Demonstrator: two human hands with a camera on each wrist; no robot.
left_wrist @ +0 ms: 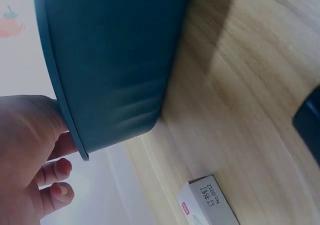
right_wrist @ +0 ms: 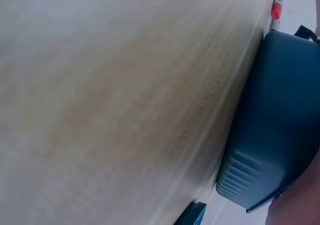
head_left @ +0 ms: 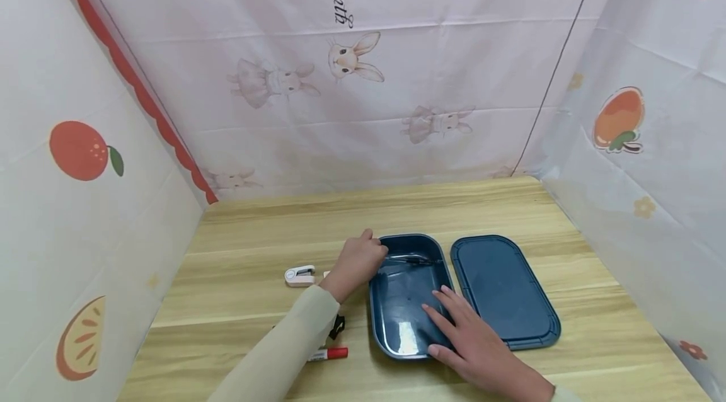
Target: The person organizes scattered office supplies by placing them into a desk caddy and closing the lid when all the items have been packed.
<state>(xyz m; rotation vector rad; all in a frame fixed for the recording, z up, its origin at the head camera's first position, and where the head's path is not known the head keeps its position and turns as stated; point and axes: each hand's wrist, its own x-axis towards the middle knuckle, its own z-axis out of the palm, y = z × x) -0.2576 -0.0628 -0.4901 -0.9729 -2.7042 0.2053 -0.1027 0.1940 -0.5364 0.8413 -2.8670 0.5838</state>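
Note:
A dark blue plastic box (head_left: 405,317) stands uncovered on the wooden table. My left hand (head_left: 358,260) reaches over its far left rim, fingers curled, at one end of a dark, slim pen (head_left: 416,260) that lies across the far end inside. In the left wrist view, thumb and forefinger pass behind the box wall (left_wrist: 110,65), so their tips are hidden; the other fingers are curled. With fingers spread, my right hand (head_left: 473,342) lies over the near right side of the box, its thumb at the near rim.
The matching blue lid (head_left: 505,288) lies flat right of the box. Left of it are a white stapler (head_left: 299,276), a red-capped marker (head_left: 331,353) and a black object (head_left: 337,327), partly behind my sleeve. A small printed staple box (left_wrist: 210,202) lies near the left wrist.

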